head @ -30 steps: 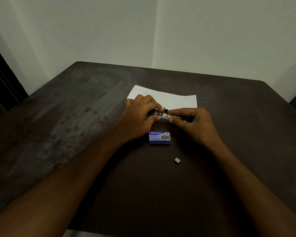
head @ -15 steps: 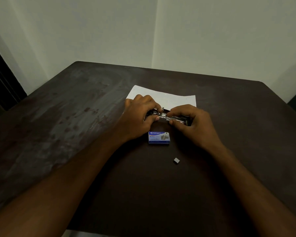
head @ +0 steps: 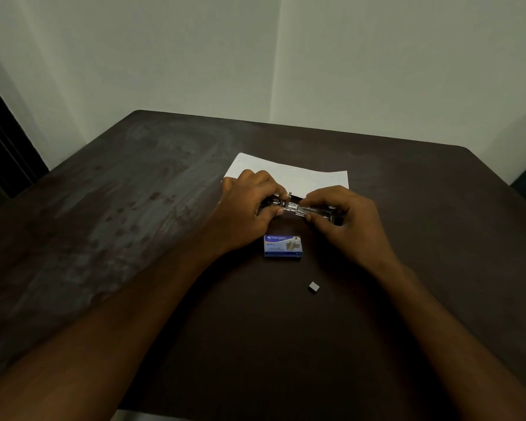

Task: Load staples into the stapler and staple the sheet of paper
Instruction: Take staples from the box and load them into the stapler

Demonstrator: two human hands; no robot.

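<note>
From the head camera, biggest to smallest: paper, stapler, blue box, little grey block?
1. The paper, though partly hidden.
2-3. The stapler and the blue box: unsure, since the stapler is mostly covered.
4. The grey block.

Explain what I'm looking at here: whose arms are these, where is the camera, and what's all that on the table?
There is no machine here. These are a person's two bare arms, filmed by one camera worn on the head and looking down. The left hand and the right hand both grip a stapler, which looks opened out, and the fingertips pinch its metal part. Behind it a white sheet of paper lies on the dark table. Nearer the person sit a blue staple box and a small grey block, perhaps a piece of a staple strip.
</note>
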